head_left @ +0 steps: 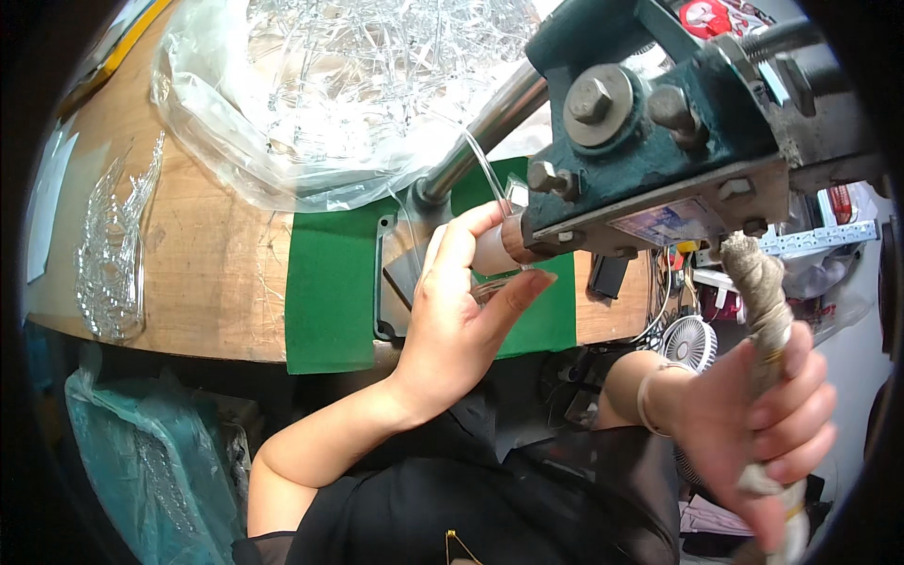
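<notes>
My left hand is raised under the head of a dark green hand press, with thumb and fingers pinching a small clear plastic piece that has a thin clear tube running up from it. The piece sits against the press's brownish punch tip. My right hand is wrapped around the cloth-wound lever handle of the press at the lower right. A bracelet circles my right wrist.
A green mat lies on the wooden bench. A big clear bag of clear plastic parts sits at the back. More clear parts lie at the left. A small white fan and a teal bag are below.
</notes>
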### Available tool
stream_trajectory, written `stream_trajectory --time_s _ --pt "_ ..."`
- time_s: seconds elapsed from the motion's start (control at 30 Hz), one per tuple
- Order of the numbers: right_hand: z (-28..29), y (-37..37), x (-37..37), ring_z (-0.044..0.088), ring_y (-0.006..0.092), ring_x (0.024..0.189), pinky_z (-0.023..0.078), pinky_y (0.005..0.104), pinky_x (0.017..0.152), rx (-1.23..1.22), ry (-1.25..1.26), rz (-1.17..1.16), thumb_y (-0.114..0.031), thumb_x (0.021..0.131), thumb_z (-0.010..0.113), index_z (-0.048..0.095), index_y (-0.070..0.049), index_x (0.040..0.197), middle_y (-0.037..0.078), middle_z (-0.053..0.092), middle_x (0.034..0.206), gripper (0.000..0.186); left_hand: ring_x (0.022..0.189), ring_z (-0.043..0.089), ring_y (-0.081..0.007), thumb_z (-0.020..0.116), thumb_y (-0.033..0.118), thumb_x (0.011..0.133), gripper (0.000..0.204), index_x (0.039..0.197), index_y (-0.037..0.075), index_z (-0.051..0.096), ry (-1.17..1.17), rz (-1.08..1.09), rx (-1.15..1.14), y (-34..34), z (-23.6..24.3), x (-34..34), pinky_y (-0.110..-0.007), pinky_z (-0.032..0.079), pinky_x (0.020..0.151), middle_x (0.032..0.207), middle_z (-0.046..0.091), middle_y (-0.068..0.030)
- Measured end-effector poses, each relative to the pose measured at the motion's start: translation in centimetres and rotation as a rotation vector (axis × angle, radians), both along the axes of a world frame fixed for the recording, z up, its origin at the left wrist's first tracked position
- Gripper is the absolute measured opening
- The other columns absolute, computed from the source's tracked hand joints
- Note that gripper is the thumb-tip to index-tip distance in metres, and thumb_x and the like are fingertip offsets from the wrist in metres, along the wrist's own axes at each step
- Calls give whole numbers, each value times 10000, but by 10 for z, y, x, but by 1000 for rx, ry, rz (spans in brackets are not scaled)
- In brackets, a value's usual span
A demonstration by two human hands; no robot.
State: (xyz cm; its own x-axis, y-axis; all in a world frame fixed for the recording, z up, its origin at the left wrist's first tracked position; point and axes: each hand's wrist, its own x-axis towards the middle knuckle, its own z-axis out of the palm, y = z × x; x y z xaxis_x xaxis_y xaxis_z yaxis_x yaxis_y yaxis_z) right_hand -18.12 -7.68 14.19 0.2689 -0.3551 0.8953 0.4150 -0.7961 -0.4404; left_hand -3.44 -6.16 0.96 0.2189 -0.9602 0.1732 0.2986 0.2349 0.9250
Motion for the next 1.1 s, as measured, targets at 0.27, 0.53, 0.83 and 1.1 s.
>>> stream_trajectory --time_s 0.27,0.53,0.83,1.1 --pt "4 -27 2 278 367 1226 110 451 1051 71 -134 -27 -320 853 449 315 24 1264 263 340 1273 552 981 478 -146 632 -8 730 555 1224 37 383 -261 119 -40 13 2 7 -252 485 702 1123 415 -90" --pt "-119 -33 -11 487 194 952 354 328 869 459 224 -416 -98 778 618 432 47 1084 104 512 1002 387 509 538 -117 602 56 705 271 975 53 579 -492 360 274 35 -41 66 -233 431 543 543 550 -52" --pt "-144 -28 -10 505 128 842 380 224 763 601 536 -488 -53 775 614 567 22 943 55 552 902 189 623 581 -252 588 181 732 223 898 33 579 -1181 367 705 41 -87 156 -329 454 606 658 586 -115" --pt "-142 -27 -7 523 119 755 409 223 680 599 637 -456 -7 773 586 590 11 869 57 574 827 98 739 571 -262 542 88 734 160 873 16 577 -1549 616 -54 -90 -38 175 -355 462 639 771 575 -140"
